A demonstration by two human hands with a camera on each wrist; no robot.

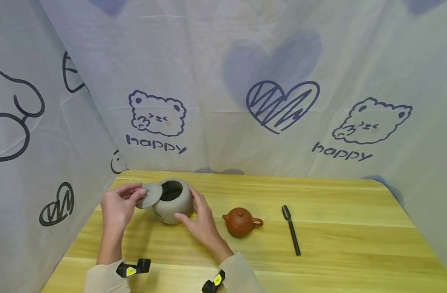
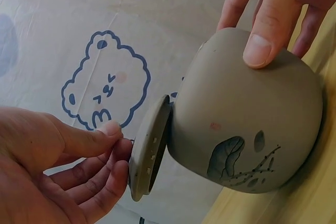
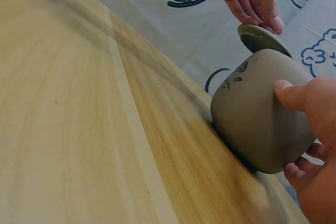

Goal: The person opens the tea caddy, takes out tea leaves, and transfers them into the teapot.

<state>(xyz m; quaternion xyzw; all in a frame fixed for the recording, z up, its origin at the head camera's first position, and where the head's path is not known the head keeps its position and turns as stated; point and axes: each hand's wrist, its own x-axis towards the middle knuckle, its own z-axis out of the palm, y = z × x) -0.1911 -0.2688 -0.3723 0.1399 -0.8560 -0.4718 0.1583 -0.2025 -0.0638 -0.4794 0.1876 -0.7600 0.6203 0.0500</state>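
Note:
A round grey jar (image 1: 168,212) with a dark leaf drawing (image 2: 227,157) on its side stands on the table at the left, its mouth uncovered and dark inside. My left hand (image 1: 118,205) pinches the grey lid (image 1: 151,195) by its knob, holding it tilted beside the jar's rim. In the left wrist view the lid (image 2: 150,150) is seen edge-on, close against the jar's top edge. My right hand (image 1: 201,221) grips the jar from its right side, thumb on the near wall and fingers round the far side.
Right of the jar sits a small reddish-brown teapot (image 1: 239,222), its spout toward the jar and its handle to the right. Farther right lies a dark scoop (image 1: 291,231) with a long handle. Printed cloth (image 1: 216,122) hangs behind the wooden table (image 1: 340,244) and along its left.

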